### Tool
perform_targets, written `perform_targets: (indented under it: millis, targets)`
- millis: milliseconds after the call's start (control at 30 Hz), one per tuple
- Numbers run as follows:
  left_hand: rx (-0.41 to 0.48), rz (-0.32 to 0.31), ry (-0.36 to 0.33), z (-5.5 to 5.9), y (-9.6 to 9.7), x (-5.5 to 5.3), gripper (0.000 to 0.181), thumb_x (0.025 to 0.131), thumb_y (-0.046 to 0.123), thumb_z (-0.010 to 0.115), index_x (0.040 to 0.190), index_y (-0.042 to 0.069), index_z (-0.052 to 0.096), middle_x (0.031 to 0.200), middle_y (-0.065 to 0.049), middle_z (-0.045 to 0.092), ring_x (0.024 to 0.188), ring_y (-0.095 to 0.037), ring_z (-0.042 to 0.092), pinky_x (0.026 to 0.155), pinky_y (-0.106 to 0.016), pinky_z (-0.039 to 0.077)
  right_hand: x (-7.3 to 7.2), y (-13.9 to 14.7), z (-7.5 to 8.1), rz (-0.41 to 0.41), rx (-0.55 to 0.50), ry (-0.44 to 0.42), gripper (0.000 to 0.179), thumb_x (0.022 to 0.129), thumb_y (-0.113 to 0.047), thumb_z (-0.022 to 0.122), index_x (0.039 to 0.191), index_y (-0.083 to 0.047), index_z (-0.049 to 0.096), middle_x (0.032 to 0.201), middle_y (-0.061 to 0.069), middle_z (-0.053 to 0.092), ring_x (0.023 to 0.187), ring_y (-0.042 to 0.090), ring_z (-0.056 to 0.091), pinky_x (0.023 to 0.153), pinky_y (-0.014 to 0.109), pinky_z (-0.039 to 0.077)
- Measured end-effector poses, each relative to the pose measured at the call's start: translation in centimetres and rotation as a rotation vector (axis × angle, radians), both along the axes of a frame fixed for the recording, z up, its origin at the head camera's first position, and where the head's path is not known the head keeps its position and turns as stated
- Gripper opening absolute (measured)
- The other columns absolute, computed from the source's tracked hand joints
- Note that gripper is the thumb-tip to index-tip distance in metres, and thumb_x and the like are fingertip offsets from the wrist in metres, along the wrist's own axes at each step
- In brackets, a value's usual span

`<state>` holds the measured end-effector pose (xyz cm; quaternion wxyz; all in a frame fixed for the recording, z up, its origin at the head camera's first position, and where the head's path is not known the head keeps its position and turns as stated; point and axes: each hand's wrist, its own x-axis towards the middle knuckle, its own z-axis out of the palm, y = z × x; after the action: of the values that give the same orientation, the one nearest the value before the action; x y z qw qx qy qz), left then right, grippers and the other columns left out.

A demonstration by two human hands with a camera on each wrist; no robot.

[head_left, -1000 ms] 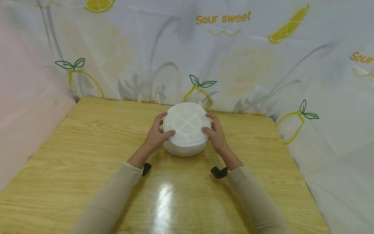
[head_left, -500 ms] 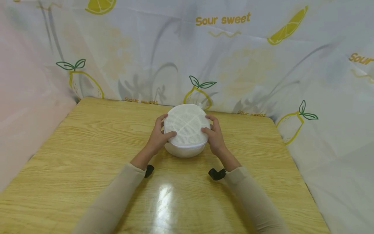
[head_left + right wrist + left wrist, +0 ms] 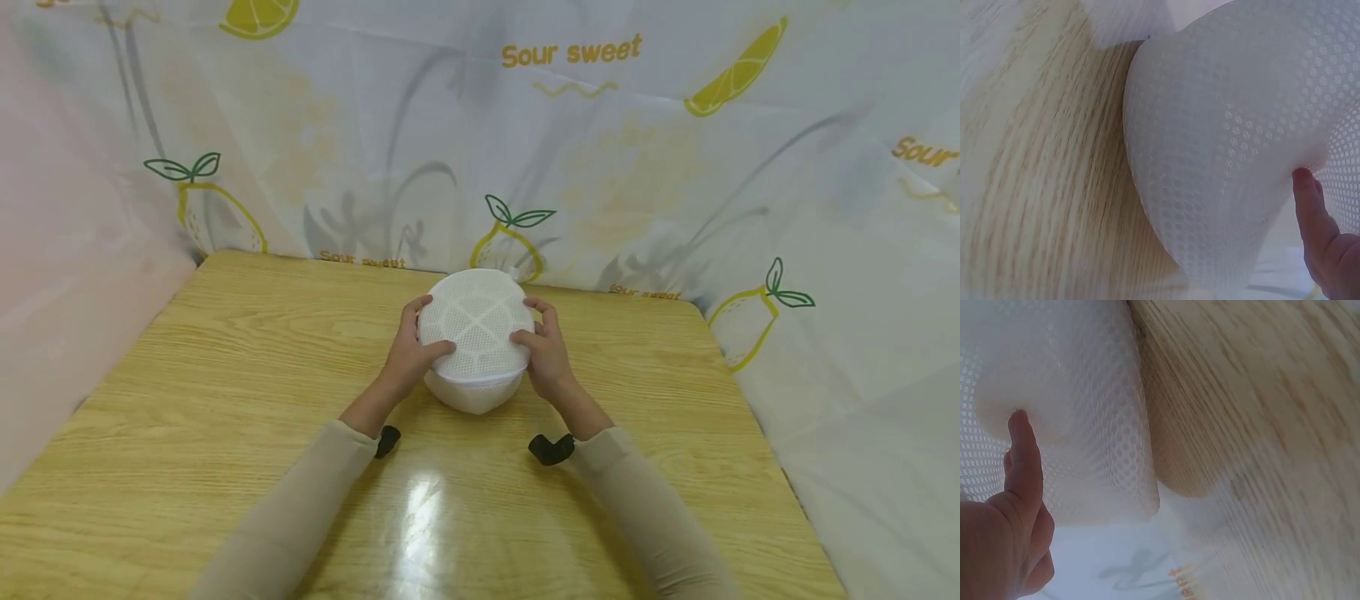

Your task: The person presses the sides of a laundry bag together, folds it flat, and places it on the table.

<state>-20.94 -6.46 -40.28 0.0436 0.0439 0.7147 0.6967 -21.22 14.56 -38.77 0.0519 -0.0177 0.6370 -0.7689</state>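
Observation:
A round white mesh laundry bag (image 3: 476, 321) stands on the table towards its far edge, its top tilted towards me. A zip edge runs along its front, and the lower side below it bulges to a blunt point. My left hand (image 3: 405, 360) grips the bag's left side, thumb on the top panel. On the right side my right hand (image 3: 550, 358) grips it the same way. Both wrist views show a thumb pressing into the mesh, the left thumb (image 3: 1024, 456) and the right thumb (image 3: 1311, 209). Most other fingers are hidden around the sides.
The wooden table (image 3: 225, 375) extends around the bag on all sides. Behind it hangs a white curtain (image 3: 600, 167) printed with lemons. Black wrist mounts (image 3: 551, 449) sit under both sleeves.
My hands have drawn slightly closer together, squeezing the bag narrower. Its front underside now bulges lower and more pointed.

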Motion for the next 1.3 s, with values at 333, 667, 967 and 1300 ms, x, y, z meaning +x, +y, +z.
perform_targets:
  millis: [333,667,967,1300]
  targets:
    - [-0.001,0.029,-0.023,-0.3,0.3,0.1,0.088,0.077,0.002,0.063,0.15,0.016,0.017,0.154,-0.019,0.021,0.138,-0.033,0.03,0.117,-0.05,0.022,-0.2,-0.1,-0.6,0.0,-0.064,-0.021,0.062,0.08,0.008,0.047,0.134,-0.016,0.03,0.12,0.015,0.05,0.09,0.014,0.063,0.072,0.026,0.055]
    - [0.005,0.032,-0.041,-0.5,0.7,0.1,0.088,0.076,0.002,0.063,0.149,0.017,0.017,0.154,-0.017,0.019,0.138,-0.033,0.028,0.117,-0.051,0.021,-0.6,-0.3,-1.0,-0.016,-0.09,-0.049,0.061,0.078,0.01,0.044,0.132,-0.016,0.03,0.126,0.015,0.048,0.095,0.017,0.06,0.073,0.027,0.054]
    - [-0.112,0.018,-0.032,-0.3,0.1,-0.2,0.086,0.079,0.011,0.067,0.15,0.018,0.019,0.156,-0.017,0.019,0.141,-0.032,0.028,0.117,-0.051,0.023,-0.8,0.3,-1.0,-0.003,0.004,-0.011,0.058,0.082,0.007,0.044,0.135,-0.011,0.031,0.122,0.018,0.049,0.094,0.016,0.059,0.074,0.025,0.053]
    - [-0.615,0.012,0.224,-0.1,-1.4,-0.1,0.081,0.081,0.039,0.069,0.148,0.014,0.031,0.146,-0.018,0.031,0.131,-0.036,0.038,0.106,-0.054,0.037,-0.7,2.9,-1.0,0.066,0.771,0.355,0.053,0.091,-0.021,0.053,0.142,-0.015,0.039,0.141,0.017,0.043,0.118,0.035,0.052,0.09,0.046,0.05]
